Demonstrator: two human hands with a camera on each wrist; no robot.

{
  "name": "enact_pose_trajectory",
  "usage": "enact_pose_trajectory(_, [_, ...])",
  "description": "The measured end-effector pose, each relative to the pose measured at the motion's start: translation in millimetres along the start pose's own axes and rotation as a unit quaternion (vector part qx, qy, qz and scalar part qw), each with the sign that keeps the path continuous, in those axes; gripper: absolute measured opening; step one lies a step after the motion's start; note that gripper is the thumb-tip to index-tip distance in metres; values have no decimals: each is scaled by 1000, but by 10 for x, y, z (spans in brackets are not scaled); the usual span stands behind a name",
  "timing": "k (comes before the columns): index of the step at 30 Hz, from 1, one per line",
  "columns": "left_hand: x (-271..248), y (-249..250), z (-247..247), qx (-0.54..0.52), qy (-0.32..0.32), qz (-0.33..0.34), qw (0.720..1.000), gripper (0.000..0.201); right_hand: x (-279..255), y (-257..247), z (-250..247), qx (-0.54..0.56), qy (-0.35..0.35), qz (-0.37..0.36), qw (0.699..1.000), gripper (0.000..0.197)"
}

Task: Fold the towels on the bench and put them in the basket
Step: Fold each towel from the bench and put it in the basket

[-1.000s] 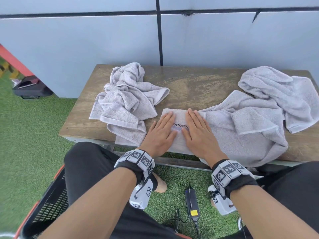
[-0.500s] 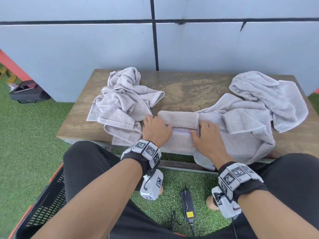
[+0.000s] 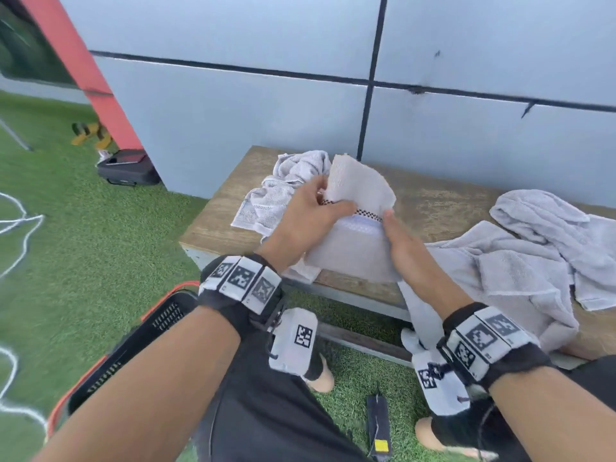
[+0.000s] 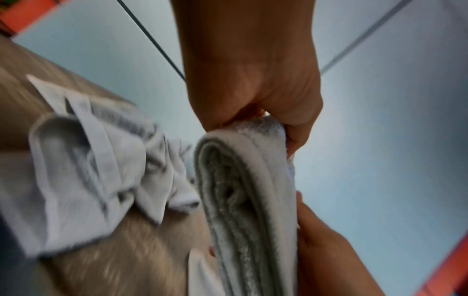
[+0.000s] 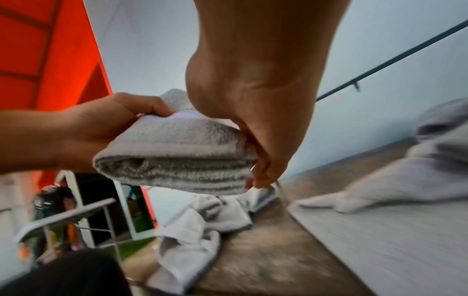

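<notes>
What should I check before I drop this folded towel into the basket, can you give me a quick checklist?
1. Folded towel lifted off the bench: ok.
2. Left hand grips one end, thumb on top: ok.
3. Right hand holds the other end: ok.
4. Folds staying stacked, layers neat at the edge in the right wrist view: ok.
5. Basket at lower left by the knee, within view: ok; whether its inside is free, cannot tell.
6. Other towels done: not ok, the crumpled towel and the spread towel lie unfolded on the bench.
</notes>
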State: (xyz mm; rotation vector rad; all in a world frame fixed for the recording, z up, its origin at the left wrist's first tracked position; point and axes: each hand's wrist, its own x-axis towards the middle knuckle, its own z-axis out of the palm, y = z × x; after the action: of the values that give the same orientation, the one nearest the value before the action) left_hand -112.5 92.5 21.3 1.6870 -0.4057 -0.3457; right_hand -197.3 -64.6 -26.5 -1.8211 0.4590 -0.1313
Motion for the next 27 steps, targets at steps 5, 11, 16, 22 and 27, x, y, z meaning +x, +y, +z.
enact_pose_trajectory(5, [-391, 115, -1109, -90, 140, 23, 986, 43, 105, -787, 835, 40, -61, -76, 994, 42])
enact_pose_trajectory(11, [-1319, -447, -2454, -96, 406, 22, 908, 23, -130, -1323, 2539, -40, -210, -175, 961, 54])
enact_pose_trajectory(16, [-2155, -1472, -3026, -65, 505, -142, 849, 23, -401, -989, 3733, -140, -329, -129, 925, 59])
enact_pose_trajectory(22, [-2600, -2764, -3013, -15, 493, -326, 807, 45, -541, 72, 4741, -281, -400, -61, 870, 32])
enact_pose_trajectory(27, [-2528, -3551, -2782, 20, 414, -439, 797, 28, -415, 895, 5041, -365, -442, 54, 818, 55])
